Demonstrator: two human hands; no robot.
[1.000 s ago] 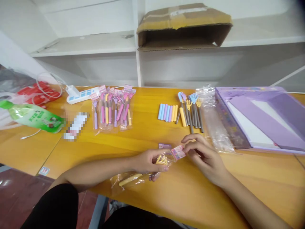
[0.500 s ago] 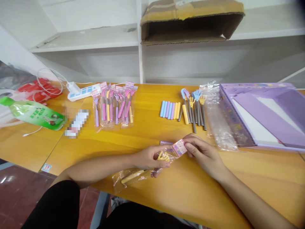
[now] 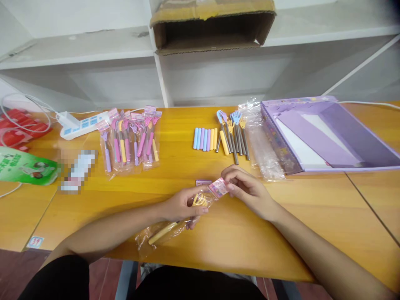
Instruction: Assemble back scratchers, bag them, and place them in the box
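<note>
My left hand (image 3: 179, 205) is closed around a yellow back scratcher (image 3: 163, 233) inside a clear plastic bag (image 3: 142, 237). The scratcher's hand-shaped head shows between thumb and fingers, and its handle sticks out to the lower left. At the bag's upper right end, my right hand (image 3: 250, 192) pinches a pink printed header card (image 3: 218, 188) between thumb and fingers. A second, purple-edged card (image 3: 203, 182) shows just behind the bag, partly hidden. Beyond my right hand lie loose back scratchers (image 3: 240, 137) with metal rods, beside a row of pastel handle sleeves (image 3: 204, 139).
Bagged back scratchers (image 3: 137, 143) lie at left centre, near a power strip (image 3: 84, 125). A green bottle (image 3: 31, 166) is at far left. Clear bags (image 3: 268, 160) lie beside an open purple box (image 3: 353, 168) on the right. A cardboard box (image 3: 212, 10) sits on the shelf.
The view has shifted, so things on the table appear farther left. Both hands keep the same hold on the bag and its card, with little visible movement.
</note>
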